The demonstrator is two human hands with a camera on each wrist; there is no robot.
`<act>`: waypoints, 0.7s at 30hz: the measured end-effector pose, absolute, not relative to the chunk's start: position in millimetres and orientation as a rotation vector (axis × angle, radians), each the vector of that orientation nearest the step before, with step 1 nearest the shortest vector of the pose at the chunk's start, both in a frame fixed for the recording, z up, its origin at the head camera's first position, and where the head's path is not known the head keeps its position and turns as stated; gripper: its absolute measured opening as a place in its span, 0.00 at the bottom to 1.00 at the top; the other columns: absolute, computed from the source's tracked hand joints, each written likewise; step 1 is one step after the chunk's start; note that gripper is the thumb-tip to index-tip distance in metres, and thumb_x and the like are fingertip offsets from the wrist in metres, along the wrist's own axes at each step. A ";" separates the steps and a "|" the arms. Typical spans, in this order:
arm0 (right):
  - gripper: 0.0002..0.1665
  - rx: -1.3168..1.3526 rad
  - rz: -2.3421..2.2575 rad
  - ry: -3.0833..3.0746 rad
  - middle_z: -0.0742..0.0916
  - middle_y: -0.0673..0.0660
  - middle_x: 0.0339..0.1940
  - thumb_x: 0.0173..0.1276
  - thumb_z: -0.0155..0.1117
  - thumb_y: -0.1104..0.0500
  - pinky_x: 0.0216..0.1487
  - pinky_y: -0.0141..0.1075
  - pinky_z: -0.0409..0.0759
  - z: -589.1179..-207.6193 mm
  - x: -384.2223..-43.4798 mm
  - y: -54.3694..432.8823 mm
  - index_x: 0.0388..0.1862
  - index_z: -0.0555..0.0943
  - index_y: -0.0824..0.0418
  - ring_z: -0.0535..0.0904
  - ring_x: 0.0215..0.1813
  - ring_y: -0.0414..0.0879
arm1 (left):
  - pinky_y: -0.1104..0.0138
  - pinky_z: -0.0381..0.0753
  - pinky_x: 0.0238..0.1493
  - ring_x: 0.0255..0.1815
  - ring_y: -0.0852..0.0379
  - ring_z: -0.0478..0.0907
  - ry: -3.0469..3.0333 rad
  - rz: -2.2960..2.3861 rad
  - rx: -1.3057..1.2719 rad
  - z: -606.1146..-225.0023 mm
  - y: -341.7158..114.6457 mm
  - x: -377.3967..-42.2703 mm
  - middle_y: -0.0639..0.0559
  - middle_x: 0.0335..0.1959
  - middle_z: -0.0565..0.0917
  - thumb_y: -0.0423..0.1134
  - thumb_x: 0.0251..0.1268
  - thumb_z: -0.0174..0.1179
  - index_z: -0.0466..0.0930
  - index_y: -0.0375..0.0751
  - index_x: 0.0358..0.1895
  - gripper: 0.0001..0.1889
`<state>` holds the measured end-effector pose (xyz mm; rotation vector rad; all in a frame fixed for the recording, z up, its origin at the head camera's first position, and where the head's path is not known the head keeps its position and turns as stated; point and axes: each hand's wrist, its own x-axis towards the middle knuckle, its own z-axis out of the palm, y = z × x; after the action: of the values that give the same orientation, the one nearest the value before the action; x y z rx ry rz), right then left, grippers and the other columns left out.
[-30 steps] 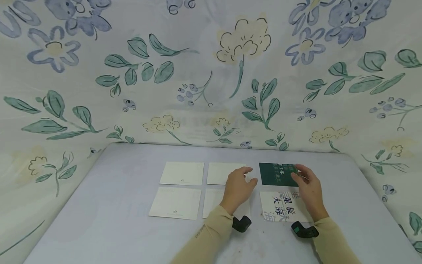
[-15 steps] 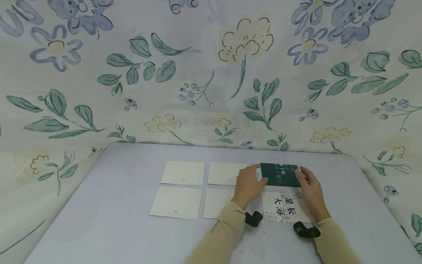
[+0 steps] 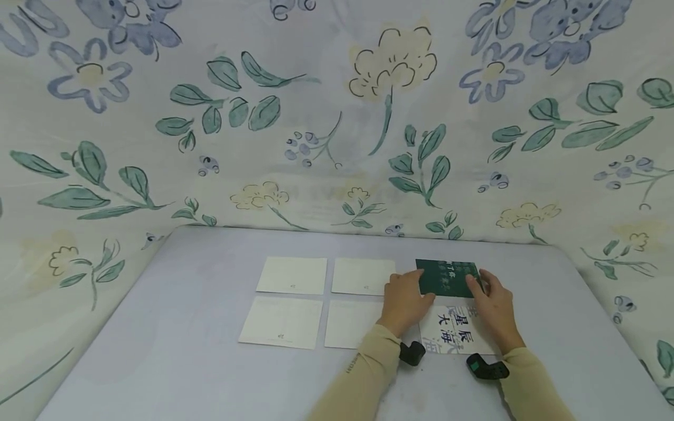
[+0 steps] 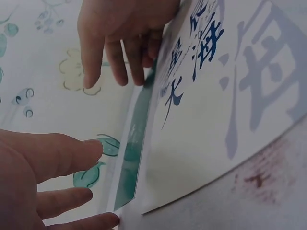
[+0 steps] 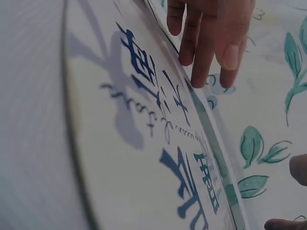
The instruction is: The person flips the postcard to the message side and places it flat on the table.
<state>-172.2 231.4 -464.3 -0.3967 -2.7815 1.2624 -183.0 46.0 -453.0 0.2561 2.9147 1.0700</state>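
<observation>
A dark green card point(image 3: 447, 280) with pale lettering lies on the table at the back right. At its left edge is my left hand point(image 3: 404, 301), the fingers relaxed and spread, a fingertip near the card's end in the left wrist view. My right hand point(image 3: 494, 307) is at the right edge, thumb overlapping the green card in the head view. From the left wrist view, the right hand's fingers point(image 4: 115, 57) hang fairly straight. Just in front of the green card lies a white card point(image 3: 455, 333) with dark blue calligraphy, partly covered by both hands.
Two pale cards, a back one point(image 3: 292, 275) and a front one point(image 3: 281, 321), lie at the left. Beside them are another back card point(image 3: 363, 275) and front card point(image 3: 350, 321), partly behind the left arm. Floral cloth point(image 3: 316, 117) rises behind the white table point(image 3: 184, 327).
My left hand has moved right, from over the pale cards to the green card's left edge. The right hand has stayed at the right edge with only a slight shift.
</observation>
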 end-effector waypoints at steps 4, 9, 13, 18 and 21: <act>0.43 -0.409 1.254 -2.770 0.63 0.72 0.77 0.81 0.45 0.41 0.75 0.57 0.57 -465.9 -172.2 230.9 0.78 0.55 0.71 0.58 0.76 0.69 | 0.55 0.74 0.58 0.58 0.46 0.74 2.899 1.048 0.267 -454.7 47.2 -182.3 0.47 0.59 0.83 0.47 0.66 0.66 0.77 0.45 0.67 0.27; 0.41 -0.422 1.267 -2.762 0.64 0.72 0.76 0.81 0.46 0.43 0.75 0.56 0.57 -467.3 -173.2 231.5 0.78 0.56 0.71 0.58 0.77 0.68 | 0.54 0.75 0.59 0.59 0.45 0.74 2.863 1.066 0.242 -455.2 46.7 -181.8 0.45 0.60 0.81 0.49 0.66 0.66 0.76 0.47 0.68 0.28; 0.38 -0.448 1.330 -2.714 0.65 0.71 0.76 0.81 0.49 0.47 0.75 0.57 0.57 -468.4 -172.7 231.9 0.77 0.58 0.69 0.58 0.77 0.67 | 0.52 0.75 0.60 0.60 0.43 0.74 2.832 1.120 0.227 -457.1 47.0 -181.8 0.45 0.61 0.81 0.49 0.67 0.65 0.76 0.47 0.69 0.28; 0.28 -0.484 1.424 -2.521 0.74 0.69 0.69 0.79 0.51 0.60 0.69 0.55 0.66 -472.2 -171.3 233.2 0.74 0.66 0.67 0.69 0.69 0.62 | 0.51 0.75 0.60 0.60 0.43 0.74 2.790 1.204 0.196 -458.9 46.1 -183.3 0.44 0.60 0.81 0.48 0.67 0.65 0.76 0.47 0.69 0.28; 0.25 -0.479 1.429 -2.452 0.77 0.66 0.65 0.78 0.51 0.65 0.65 0.51 0.71 -475.6 -170.9 234.7 0.71 0.69 0.66 0.74 0.64 0.57 | 0.50 0.75 0.61 0.60 0.42 0.74 2.764 1.247 0.190 -457.4 43.9 -183.0 0.44 0.61 0.80 0.47 0.67 0.65 0.76 0.46 0.68 0.28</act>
<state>-170.9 234.7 -475.6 -0.4787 -2.4522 1.4289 -183.0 43.9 -457.4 0.1900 2.7642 1.2473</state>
